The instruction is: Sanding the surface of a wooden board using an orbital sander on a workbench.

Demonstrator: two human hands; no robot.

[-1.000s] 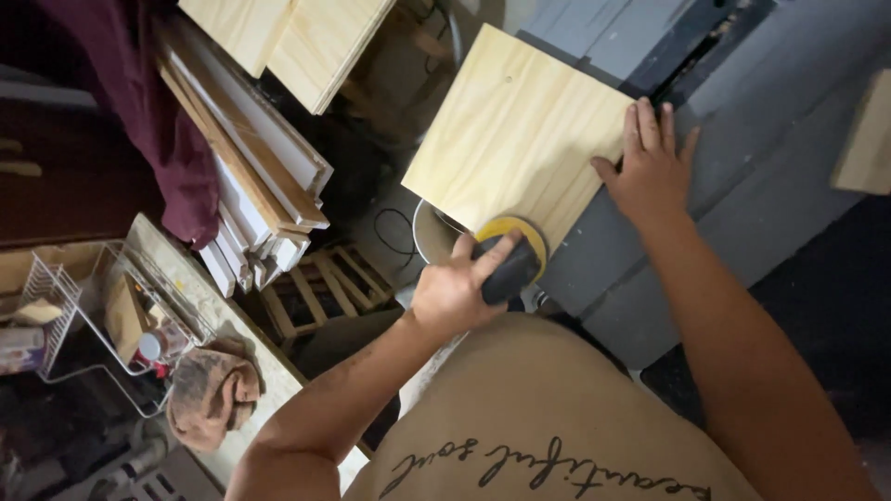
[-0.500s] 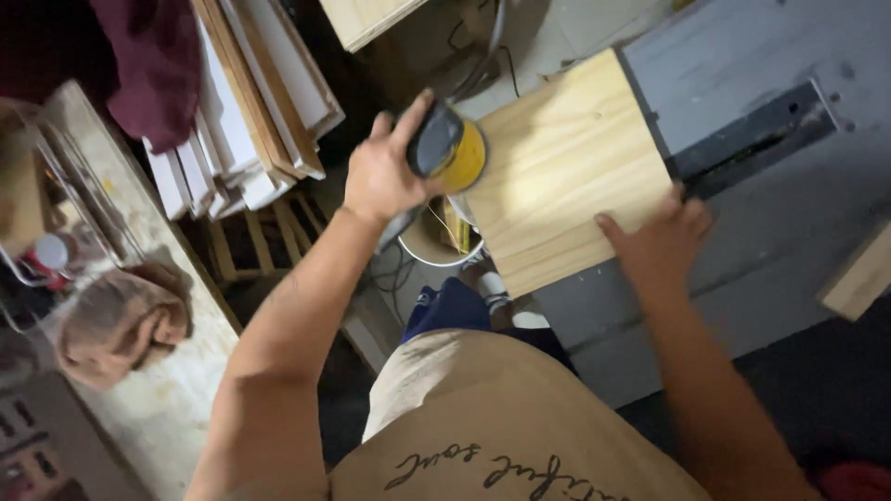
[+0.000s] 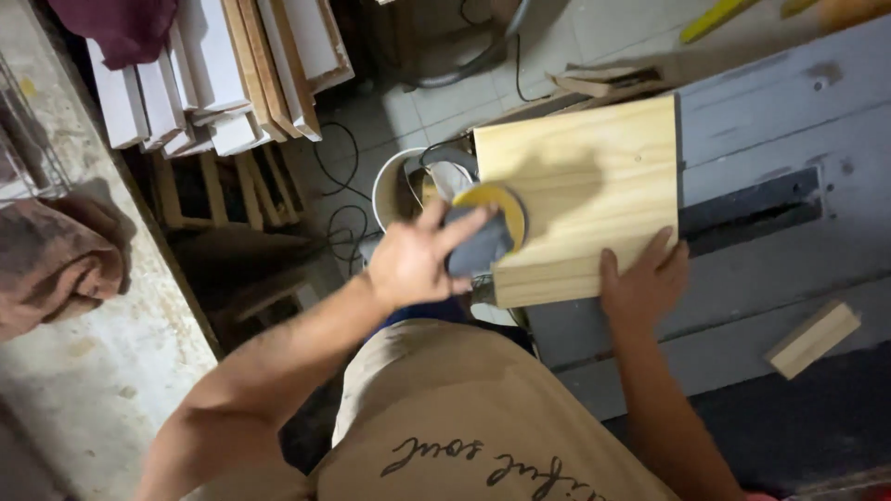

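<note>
A stack of white and wooden boards (image 3: pixel 218 79) is leaning at the top left, with a dark red cloth (image 3: pixel 116 20) draping over its end. A brown rag (image 3: pixel 51 264) is lying on the pale concrete ledge (image 3: pixel 102 371). A white bucket (image 3: pixel 394 190) is standing on the tiled floor (image 3: pixel 594 37) among black cables (image 3: pixel 339 199). A small wooden block (image 3: pixel 814 339) is resting on the grey surface (image 3: pixel 770 111).

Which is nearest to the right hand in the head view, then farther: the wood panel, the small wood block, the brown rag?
From the right hand:
1. Wood panel, under its fingers.
2. Small wood block, on the grey bench to its right.
3. Brown rag, far left on the counter.
</note>
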